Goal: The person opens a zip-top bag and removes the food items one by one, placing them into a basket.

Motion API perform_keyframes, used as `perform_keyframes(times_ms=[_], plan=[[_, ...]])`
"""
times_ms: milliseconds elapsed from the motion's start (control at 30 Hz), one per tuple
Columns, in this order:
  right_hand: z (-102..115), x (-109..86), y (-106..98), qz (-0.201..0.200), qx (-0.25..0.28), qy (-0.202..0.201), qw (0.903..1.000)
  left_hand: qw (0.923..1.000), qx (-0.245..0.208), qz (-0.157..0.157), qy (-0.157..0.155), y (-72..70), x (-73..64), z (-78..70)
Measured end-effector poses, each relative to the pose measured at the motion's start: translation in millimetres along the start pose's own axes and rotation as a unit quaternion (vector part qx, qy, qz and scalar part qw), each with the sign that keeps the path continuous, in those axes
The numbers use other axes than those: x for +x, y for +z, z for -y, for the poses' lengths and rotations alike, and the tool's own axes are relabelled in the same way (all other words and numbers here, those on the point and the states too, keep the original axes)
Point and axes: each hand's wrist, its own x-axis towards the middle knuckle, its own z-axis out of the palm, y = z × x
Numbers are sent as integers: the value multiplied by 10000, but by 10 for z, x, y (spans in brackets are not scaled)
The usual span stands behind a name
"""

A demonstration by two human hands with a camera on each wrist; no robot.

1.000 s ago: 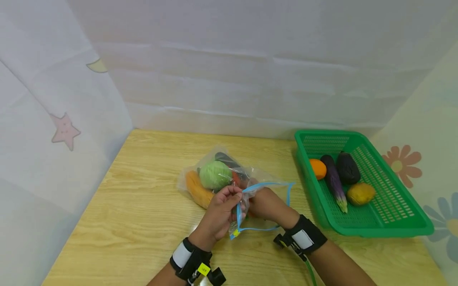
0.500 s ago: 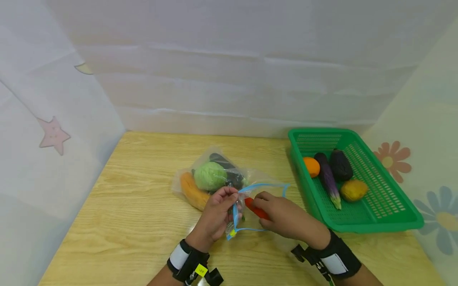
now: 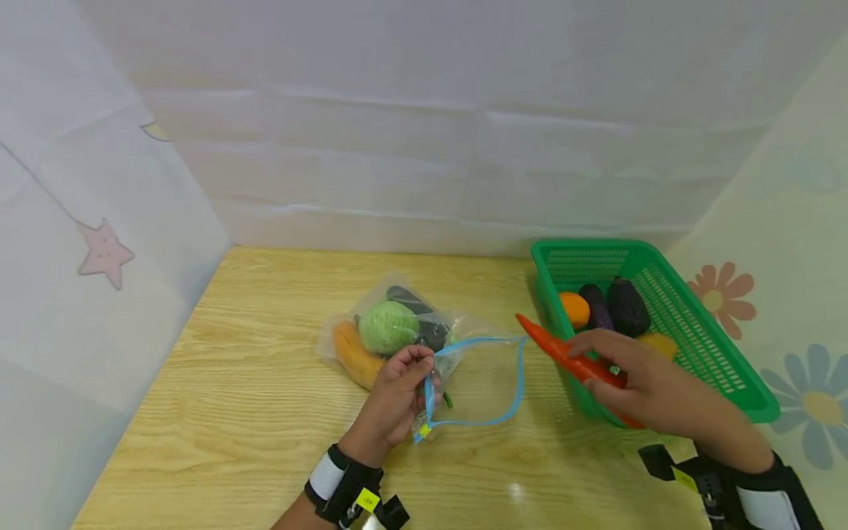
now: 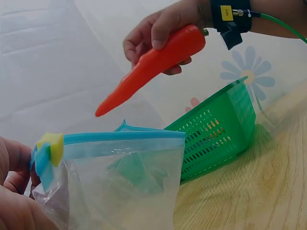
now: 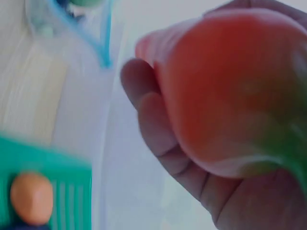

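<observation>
I have the left hand (image 3: 397,390) pinching the zip edge of the clear bag (image 4: 120,177), probably because one lifted side keeps the mouth gaping; the cabbage (image 3: 389,327) in the far end likely weighs the bag down on the bench (image 3: 232,383). The right hand (image 3: 636,383) grips the carrot (image 3: 563,357) toward its stem end, thumb opposing fingers, which I judge leaves the tapered tip free. That carrot is in the air outside the bag, overlapping the green basket (image 3: 689,316) in my head view. Half a second ago it was at the bag's mouth; the right hand has since swung basketward, while the left has barely shifted.
</observation>
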Motion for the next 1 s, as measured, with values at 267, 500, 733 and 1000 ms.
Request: perform_keyframes(times_ms=[267,500,733,1000], plan=[[-424,-155,-151,-514,-761,1186,9887,9999,-100,-49,-37,-5,-5,10],[-771,-34,-330,-5,-552,2340,9707,9999,-133,-45,-75,-3,2,15],[-1111,234,-424,468,-696,2688,9595,9999,-94,-57,-58,-1,14,11],[-1559,270,-198,800,-820,2569,9596,9999,-58,-50,-72,-2,15,2]])
